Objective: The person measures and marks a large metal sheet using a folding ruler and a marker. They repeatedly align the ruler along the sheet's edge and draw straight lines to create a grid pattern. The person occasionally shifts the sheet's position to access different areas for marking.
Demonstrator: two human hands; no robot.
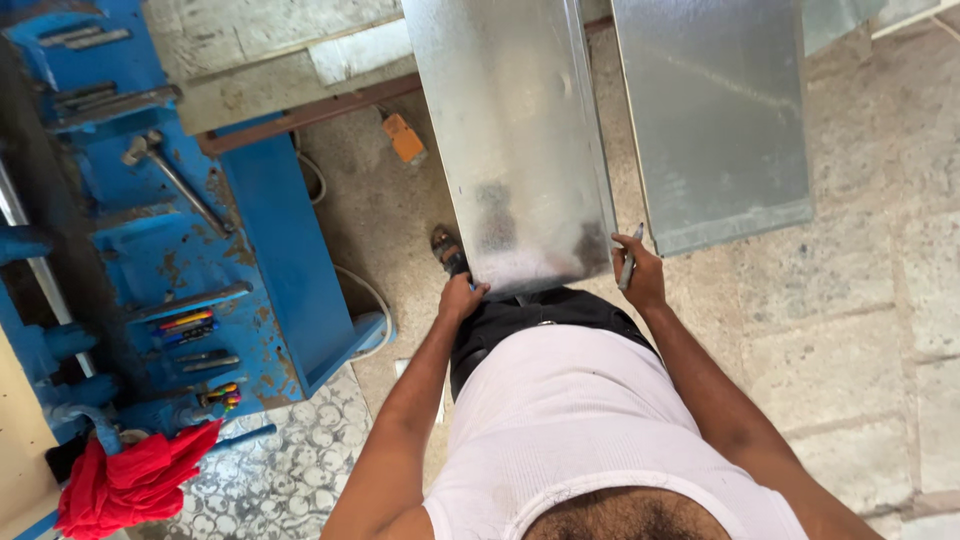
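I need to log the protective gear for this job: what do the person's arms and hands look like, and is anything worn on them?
Both arms are bare from shoulder to wrist: no sleeves, only a white ribbed sleeveless vest on the torso. The left hand and right hand are bare too, with no gloves. No watch, band or ring shows on either wrist or on the fingers that can be seen.

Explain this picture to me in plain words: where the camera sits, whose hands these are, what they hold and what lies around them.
The single picture comes from a camera worn on a person's head, looking down past a white vest to the stone floor. Both bare hands grip the near edge of a shiny metal sheet. The left hand holds one corner; the right hand holds the other, with a dark marker between its fingers. A second metal sheet lies beside it. Further left stands a blue machine with tools on it and a red cloth.
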